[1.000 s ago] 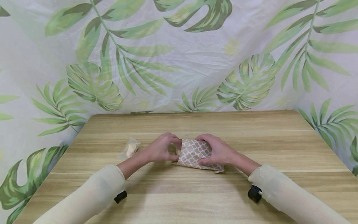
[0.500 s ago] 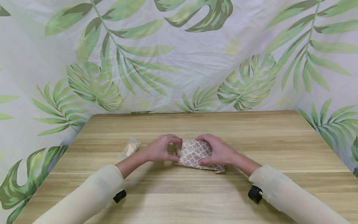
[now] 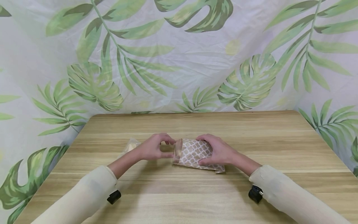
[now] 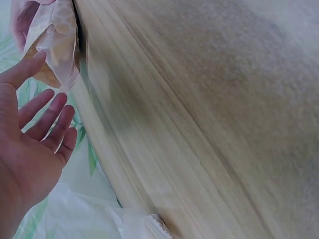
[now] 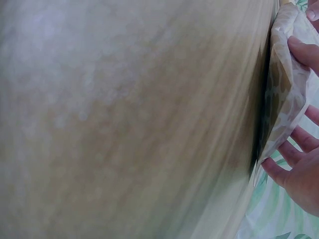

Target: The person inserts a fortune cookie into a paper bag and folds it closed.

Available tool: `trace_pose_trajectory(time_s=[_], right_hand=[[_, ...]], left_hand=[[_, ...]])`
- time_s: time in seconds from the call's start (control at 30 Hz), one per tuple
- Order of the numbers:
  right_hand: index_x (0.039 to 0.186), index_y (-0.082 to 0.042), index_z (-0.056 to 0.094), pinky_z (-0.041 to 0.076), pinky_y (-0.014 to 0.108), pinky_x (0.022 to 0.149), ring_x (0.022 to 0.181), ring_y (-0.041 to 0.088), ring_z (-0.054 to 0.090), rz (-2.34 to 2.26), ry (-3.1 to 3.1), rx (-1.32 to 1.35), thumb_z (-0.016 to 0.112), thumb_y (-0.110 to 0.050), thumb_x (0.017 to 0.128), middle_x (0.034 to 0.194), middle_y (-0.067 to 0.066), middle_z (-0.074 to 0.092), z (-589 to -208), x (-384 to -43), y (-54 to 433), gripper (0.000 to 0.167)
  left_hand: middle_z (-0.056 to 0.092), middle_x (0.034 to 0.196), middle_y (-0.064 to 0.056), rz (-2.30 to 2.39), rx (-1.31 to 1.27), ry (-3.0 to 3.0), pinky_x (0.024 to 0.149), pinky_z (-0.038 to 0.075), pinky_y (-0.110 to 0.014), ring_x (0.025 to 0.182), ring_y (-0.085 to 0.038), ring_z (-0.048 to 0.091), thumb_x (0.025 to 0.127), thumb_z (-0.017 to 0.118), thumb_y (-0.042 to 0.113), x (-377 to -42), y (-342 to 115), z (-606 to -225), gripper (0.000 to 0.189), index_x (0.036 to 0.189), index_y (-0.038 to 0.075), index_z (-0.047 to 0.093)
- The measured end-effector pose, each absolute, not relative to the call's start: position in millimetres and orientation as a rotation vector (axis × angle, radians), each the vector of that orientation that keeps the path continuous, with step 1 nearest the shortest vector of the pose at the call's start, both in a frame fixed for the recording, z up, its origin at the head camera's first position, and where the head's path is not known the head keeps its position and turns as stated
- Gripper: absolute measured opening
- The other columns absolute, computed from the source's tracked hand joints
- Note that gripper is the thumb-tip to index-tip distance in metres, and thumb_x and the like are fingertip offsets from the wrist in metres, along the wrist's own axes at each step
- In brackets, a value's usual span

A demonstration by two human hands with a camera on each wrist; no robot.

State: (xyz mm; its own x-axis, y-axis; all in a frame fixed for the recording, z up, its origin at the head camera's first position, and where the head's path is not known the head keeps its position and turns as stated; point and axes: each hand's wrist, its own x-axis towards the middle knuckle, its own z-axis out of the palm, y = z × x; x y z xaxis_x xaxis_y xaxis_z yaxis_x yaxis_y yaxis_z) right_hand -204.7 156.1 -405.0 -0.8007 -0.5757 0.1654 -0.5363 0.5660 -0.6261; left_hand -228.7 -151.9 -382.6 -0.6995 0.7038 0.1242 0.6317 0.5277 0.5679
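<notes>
A brown paper bag (image 3: 193, 153) with a white lattice pattern lies on the wooden table, its mouth facing left. From the right, my right hand (image 3: 221, 152) grips the bag, thumb on the near side and fingers over the far side. My left hand (image 3: 152, 148) is at the mouth, holding nothing, its thumb and fingers spread apart. In the left wrist view the left thumb tip is close to the bag's opening (image 4: 61, 55); whether it touches cannot be told. The bag's contents are mostly hidden.
A small clear packet (image 3: 132, 143) with something pale inside lies left of the bag, partly hidden by the left hand and forearm. The wooden table (image 3: 195, 199) ends at the back against a leaf-print cloth (image 3: 201, 68).
My left hand has drawn back leftward from the bag's mouth, uncovering the opening and covering more of the clear packet. The right hand and the bag have hardly moved.
</notes>
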Motion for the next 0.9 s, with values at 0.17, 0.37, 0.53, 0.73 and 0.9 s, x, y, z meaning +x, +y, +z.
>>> trace_pose_trajectory(time_s=[0.17,0.37,0.53,0.73,0.9], right_hand=[[0.141,-0.003,0.056,0.042,0.052,0.113,0.133,0.034,0.054,-1.064,2.728,-0.969,0.094,-0.031,0.071,0.141,0.013,0.060,-404.9,-204.3,156.5,0.085],[0.142,-0.003,0.055,0.042,0.051,0.113,0.133,0.034,0.054,-1.062,2.725,-0.966,0.094,-0.031,0.072,0.141,0.013,0.060,-404.2,-203.8,156.2,0.085],[0.142,-0.003,0.055,0.042,0.051,0.112,0.134,0.034,0.054,-1.057,2.730,-0.978,0.094,-0.032,0.073,0.142,0.013,0.060,-404.1,-203.7,156.6,0.085],[0.141,-0.002,0.056,0.043,0.053,0.110,0.132,0.035,0.056,-1.059,2.738,-0.996,0.094,-0.032,0.073,0.140,0.015,0.061,-404.9,-204.3,158.2,0.084],[0.141,-0.003,0.056,0.043,0.052,0.112,0.133,0.035,0.055,-1.062,2.730,-0.982,0.094,-0.032,0.072,0.141,0.014,0.060,-403.9,-204.0,157.6,0.084]], left_hand=[[0.075,0.110,-0.014,0.892,1.172,2.618,0.094,0.055,-0.049,0.104,-0.031,0.068,0.086,0.085,0.019,-230.0,-152.4,-385.0,0.038,0.114,-0.005,0.074],[0.075,0.111,-0.013,0.893,1.182,2.599,0.096,0.054,-0.049,0.107,-0.031,0.069,0.086,0.086,0.020,-230.1,-150.4,-385.9,0.036,0.112,-0.003,0.076],[0.075,0.114,-0.013,0.884,1.148,2.594,0.099,0.053,-0.049,0.111,-0.032,0.068,0.087,0.085,0.020,-229.0,-148.2,-385.6,0.037,0.114,-0.003,0.076],[0.076,0.111,-0.011,0.870,1.133,2.634,0.096,0.053,-0.047,0.106,-0.029,0.068,0.084,0.087,0.023,-228.5,-145.1,-385.2,0.037,0.112,0.000,0.077],[0.076,0.099,-0.007,0.843,1.120,2.664,0.085,0.054,-0.041,0.093,-0.023,0.066,0.084,0.088,0.026,-229.1,-145.1,-384.6,0.031,0.102,0.002,0.080]])
